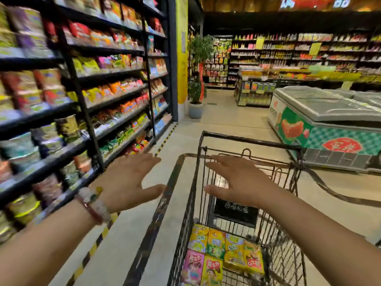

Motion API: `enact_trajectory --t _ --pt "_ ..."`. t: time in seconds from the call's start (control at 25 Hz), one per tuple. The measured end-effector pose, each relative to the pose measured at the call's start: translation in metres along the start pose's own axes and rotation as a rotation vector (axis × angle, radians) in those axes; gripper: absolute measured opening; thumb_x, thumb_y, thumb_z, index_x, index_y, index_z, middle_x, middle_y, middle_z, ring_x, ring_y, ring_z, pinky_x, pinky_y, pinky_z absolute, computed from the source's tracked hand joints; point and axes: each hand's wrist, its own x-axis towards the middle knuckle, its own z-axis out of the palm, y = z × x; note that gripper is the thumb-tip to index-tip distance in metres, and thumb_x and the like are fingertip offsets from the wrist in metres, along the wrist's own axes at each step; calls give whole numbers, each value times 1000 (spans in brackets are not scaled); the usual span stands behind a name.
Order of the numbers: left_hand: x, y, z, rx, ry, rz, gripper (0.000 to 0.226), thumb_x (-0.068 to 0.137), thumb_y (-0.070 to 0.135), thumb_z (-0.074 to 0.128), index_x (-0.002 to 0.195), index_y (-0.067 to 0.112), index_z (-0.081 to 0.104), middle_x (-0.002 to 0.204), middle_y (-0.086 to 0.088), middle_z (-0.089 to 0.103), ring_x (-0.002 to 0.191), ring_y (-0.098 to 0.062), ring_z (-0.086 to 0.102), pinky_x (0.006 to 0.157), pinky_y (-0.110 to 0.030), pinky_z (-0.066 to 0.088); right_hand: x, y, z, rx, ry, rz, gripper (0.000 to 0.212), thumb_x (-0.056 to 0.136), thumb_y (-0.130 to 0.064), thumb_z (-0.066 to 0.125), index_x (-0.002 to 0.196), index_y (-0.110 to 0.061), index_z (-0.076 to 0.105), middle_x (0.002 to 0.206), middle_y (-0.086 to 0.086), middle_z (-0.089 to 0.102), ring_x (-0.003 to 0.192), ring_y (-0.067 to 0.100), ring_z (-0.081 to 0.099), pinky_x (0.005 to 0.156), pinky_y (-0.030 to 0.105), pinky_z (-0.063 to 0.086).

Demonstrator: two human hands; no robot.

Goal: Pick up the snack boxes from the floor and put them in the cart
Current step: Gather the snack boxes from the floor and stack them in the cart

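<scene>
A black wire shopping cart [249, 144] stands in the aisle in front of me. Several snack boxes [224, 250], yellow, green and pink, lie flat in the bottom of its basket. My left hand [127, 182] hovers with straight spread fingers to the left of the cart, above the floor, and holds nothing. A bead bracelet sits on that wrist. My right hand [241, 182] is stretched out flat over the cart's basket, fingers straight, also holding nothing. I see no snack box on the visible floor.
Tall black shelves [78, 96] full of snack bags and cup noodles line the left side. A chest freezer [321, 124] stands to the right of the cart. A potted plant [195, 93] and more shelves stand further down the aisle.
</scene>
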Motion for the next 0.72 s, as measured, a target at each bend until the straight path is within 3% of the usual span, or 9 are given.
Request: enact_trajectory --t 0.12,0.2,0.28,0.52,0.64,0.72 --pt "-66 18 -14 35 13 -129 120 46 95 -8 150 37 11 158 11 13 144 -11 13 117 -35 15 -23 -33 -6 0 0 -140 91 74 -84 12 151 -34 15 158 -4 18 144 15 14 113 29 14" --pt "-83 22 -19 4 45 -159 109 54 87 2 149 36 15 157 9 17 143 -11 17 116 -35 17 -22 -41 -2 18 25 -133 101 64 -87 1 151 -37 12 158 -4 18 144 16 16 114 31 14" --pt "-127 32 -31 19 77 -237 109 54 84 2 149 34 17 157 8 19 142 -13 19 115 -36 19 -30 -65 -4 44 47 -228 96 68 -85 2 151 -38 8 158 -4 18 144 17 16 114 33 15" --pt "-271 29 -66 105 82 -495 121 43 95 -16 148 41 10 157 11 16 142 -13 18 113 -32 16 -55 -171 -29 128 104 -489 77 86 -74 30 151 -36 13 157 -6 19 142 15 15 113 32 12" --pt "-350 25 -81 122 97 -614 124 43 95 -17 148 38 14 156 11 18 142 -13 19 114 -33 16 -71 -238 -39 118 131 -606 77 87 -74 29 151 -37 13 157 -6 20 142 16 16 114 35 13" --pt "-405 23 -88 116 110 -687 116 50 94 -6 148 37 17 156 11 19 142 -13 19 114 -35 17 -84 -287 -41 138 114 -670 83 80 -82 21 151 -39 10 157 -6 19 143 16 15 115 37 12"
